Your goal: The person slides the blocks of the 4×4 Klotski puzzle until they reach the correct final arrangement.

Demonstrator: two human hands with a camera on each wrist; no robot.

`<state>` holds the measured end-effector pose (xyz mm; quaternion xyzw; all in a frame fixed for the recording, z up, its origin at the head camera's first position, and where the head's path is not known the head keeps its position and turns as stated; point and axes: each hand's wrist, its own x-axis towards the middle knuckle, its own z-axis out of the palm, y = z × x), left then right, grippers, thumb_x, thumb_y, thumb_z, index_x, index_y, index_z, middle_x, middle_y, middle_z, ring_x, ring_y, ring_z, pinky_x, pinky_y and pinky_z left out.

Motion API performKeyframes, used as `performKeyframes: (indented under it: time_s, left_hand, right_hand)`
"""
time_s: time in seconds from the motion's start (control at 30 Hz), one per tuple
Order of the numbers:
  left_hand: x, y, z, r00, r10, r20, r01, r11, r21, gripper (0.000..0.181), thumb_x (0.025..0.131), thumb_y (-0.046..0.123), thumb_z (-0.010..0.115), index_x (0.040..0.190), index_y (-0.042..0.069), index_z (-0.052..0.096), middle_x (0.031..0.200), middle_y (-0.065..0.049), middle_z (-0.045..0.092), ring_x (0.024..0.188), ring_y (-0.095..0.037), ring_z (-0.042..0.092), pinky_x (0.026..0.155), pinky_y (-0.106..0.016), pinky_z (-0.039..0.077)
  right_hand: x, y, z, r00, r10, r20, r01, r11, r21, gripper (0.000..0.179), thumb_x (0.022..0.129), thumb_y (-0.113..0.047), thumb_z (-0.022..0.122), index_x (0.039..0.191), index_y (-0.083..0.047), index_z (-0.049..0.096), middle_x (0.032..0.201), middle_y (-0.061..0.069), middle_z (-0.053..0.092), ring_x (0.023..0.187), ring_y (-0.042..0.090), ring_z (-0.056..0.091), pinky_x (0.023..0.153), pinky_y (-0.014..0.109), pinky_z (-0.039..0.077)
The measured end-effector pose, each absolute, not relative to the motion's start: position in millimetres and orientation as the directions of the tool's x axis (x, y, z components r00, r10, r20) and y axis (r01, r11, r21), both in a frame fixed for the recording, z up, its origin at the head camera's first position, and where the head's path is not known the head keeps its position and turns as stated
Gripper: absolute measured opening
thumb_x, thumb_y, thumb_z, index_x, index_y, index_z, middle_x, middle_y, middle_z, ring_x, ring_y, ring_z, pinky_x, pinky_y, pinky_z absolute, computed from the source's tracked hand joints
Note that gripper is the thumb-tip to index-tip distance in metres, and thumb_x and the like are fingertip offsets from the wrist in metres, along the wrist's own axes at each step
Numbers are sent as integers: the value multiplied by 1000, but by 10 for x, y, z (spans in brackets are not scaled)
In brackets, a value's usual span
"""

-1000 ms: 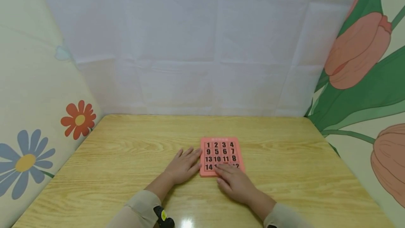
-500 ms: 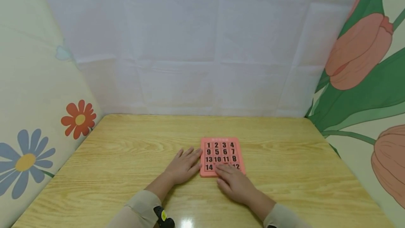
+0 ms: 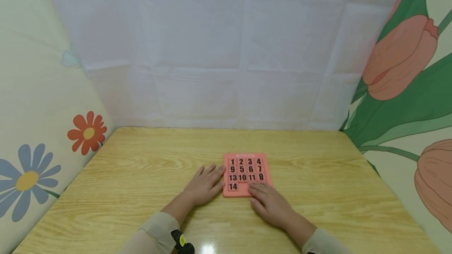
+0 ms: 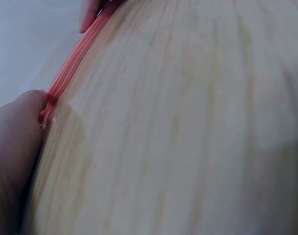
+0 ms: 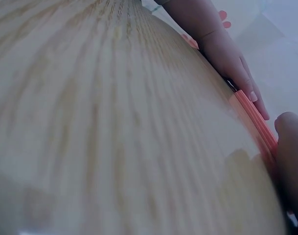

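Note:
A pink sliding number puzzle [image 3: 245,155] lies flat on the wooden table. Its top rows read 1 2 3 4, then 9 5 6 7, then 13 10 11 8. In the bottom row, a bare slot sits right of tile 14 [image 3: 233,186]. My right hand [image 3: 272,205] lays its outstretched fingers over the tiles right of that slot, hiding their numbers. Fairly straight, the fingers of my left hand [image 3: 205,187] rest against the puzzle's left edge. Its thumb [image 4: 34,103] touches the pink side in the left wrist view.
The wooden table [image 3: 159,148] stretches around the puzzle on all sides. A white cloth [image 3: 197,50] hangs behind it, with flower-printed panels at left and right. Black wrist gear [image 3: 181,242] is strapped to the left sleeve.
My right hand has shifted a little to the right across the bottom row. Beside tile 14, where part of a tile showed earlier, there is now a bare slot. My left hand stays put.

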<state>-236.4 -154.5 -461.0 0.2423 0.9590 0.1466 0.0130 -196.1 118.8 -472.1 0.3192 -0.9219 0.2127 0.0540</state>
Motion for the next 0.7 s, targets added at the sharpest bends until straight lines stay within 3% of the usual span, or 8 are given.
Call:
performKeyframes:
  time_s: [0.4, 0.7]
  left_hand:
    - [-2382, -1561, -4652, -885, 463, 44, 456, 846, 276, 59, 104, 44, 37, 155, 14, 31, 160, -2, 34, 151, -30, 23, 124, -55, 10]
    - [-2372, -1552, -4626, -888, 458, 45, 452, 849, 272, 58, 104, 44, 37, 154, 14, 32, 159, -2, 35, 151, -30, 24, 124, -55, 12]
  right_hand:
    - [-1963, 1190, -4741, -764, -579, 285, -645, 698, -311, 41, 101, -31, 51, 134, -9, 61, 143, 6, 57, 134, 25, 51, 115, 47, 36]
    - [-1956, 950, -4671, -769, -606, 204, -635, 690, -348, 45, 102, -36, 46, 141, -15, 55, 147, 2, 53, 139, 23, 46, 119, 45, 31]
